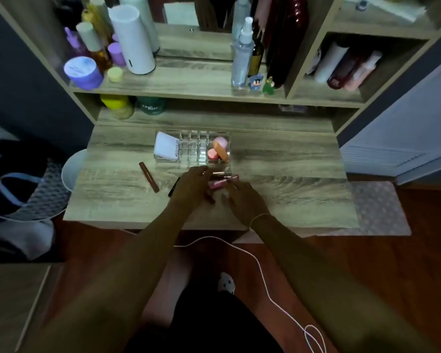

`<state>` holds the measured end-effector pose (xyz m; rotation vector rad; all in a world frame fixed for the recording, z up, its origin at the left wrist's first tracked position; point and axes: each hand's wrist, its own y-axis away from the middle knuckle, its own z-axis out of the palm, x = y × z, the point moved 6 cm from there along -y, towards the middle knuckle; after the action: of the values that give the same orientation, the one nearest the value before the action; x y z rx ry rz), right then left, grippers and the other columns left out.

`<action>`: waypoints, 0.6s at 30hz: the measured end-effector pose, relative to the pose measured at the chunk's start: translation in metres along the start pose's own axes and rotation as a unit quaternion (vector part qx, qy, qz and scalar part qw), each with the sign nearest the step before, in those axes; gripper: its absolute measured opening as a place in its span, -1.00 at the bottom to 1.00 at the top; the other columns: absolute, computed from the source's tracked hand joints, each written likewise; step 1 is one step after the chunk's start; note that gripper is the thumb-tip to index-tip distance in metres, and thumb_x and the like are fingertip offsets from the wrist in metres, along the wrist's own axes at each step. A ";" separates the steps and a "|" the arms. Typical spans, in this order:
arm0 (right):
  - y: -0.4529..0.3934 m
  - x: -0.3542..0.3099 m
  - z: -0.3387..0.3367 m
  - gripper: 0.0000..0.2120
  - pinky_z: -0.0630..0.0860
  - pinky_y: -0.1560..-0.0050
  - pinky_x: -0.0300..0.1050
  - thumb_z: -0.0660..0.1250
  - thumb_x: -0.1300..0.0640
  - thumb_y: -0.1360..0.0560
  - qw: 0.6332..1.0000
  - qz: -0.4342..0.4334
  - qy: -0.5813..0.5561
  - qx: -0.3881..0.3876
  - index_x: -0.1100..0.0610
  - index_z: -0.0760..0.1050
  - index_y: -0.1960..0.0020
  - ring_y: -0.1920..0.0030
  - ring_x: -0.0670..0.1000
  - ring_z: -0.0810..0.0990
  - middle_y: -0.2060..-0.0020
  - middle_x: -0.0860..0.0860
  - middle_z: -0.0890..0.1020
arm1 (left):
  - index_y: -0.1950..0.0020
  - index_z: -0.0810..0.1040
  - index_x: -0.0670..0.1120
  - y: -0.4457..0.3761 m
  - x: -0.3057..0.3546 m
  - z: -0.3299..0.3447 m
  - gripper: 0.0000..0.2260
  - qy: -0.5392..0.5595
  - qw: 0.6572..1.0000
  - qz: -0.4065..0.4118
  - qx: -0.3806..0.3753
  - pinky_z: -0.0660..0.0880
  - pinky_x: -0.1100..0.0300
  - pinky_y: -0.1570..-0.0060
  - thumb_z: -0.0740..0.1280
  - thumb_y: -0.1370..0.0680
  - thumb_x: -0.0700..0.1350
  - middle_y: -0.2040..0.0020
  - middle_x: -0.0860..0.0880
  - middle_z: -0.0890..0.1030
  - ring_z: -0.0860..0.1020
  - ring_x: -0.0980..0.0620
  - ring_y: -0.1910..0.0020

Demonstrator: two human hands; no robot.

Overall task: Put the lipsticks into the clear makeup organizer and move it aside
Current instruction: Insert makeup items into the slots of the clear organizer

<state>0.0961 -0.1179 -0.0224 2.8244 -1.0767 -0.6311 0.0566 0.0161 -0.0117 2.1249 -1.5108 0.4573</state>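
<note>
Gathering lipsticks before the organizer

Both hands, left hand (192, 186) and right hand (245, 200), close their fingers around pink lipsticks (223, 180) just beside the clear organizer (192, 147), likely for loading its slots.

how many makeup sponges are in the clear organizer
3, all in the right end compartment of the organizer: pink sponge, orange sponge, coral sponge. More may hide underneath.

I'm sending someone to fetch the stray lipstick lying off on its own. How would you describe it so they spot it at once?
Start at the clear makeup organizer on the wooden desk. Just below its left end lies a slim brown lipstick tube, slanted on the bare wood. Unlike the pink tubes bunched at the hands, it lies apart, untouched.
</note>
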 end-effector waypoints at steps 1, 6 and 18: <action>-0.002 -0.002 0.001 -0.60 0.46 -0.16 0.12 0.19 0.16 -0.55 1.000 -0.014 -0.007 0.009 0.08 0.38 -0.38 -0.26 0.24 0.43 -0.38 0.14 0.42 | -0.35 0.42 -0.10 -0.004 0.001 0.003 -0.40 -0.032 0.999 0.011 -0.009 0.46 -0.09 -0.20 0.51 -0.34 -0.14 -0.29 -0.19 0.51 0.46 -0.21 -0.25; -0.012 -0.002 0.011 -0.62 0.47 -0.18 0.10 0.13 0.19 -0.59 0.999 -0.023 0.043 -0.001 0.11 0.34 -0.40 -0.32 0.21 0.39 -0.42 0.13 0.36 | -0.42 0.33 -0.03 -0.016 0.002 0.011 -0.18 -0.139 0.989 0.051 -0.021 0.41 -0.05 -0.18 0.59 -0.23 -0.04 -0.33 -0.15 0.48 0.44 -0.19 -0.27; -0.025 0.029 -0.003 -0.79 0.53 0.18 0.03 0.35 0.27 -0.43 0.991 0.090 0.085 0.049 0.21 0.56 -0.06 0.06 0.25 0.58 -0.01 0.22 0.60 | -0.33 0.44 -0.16 -0.045 -0.005 0.007 -0.38 -0.203 0.974 0.095 -0.018 0.51 -0.01 -0.05 0.53 -0.33 -0.03 -0.23 -0.18 0.56 0.53 -0.19 -0.14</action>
<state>0.1325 -0.1182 -0.0348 2.7543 -1.3419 -0.3235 0.0976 0.0281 -0.0293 2.1442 -1.9402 0.0521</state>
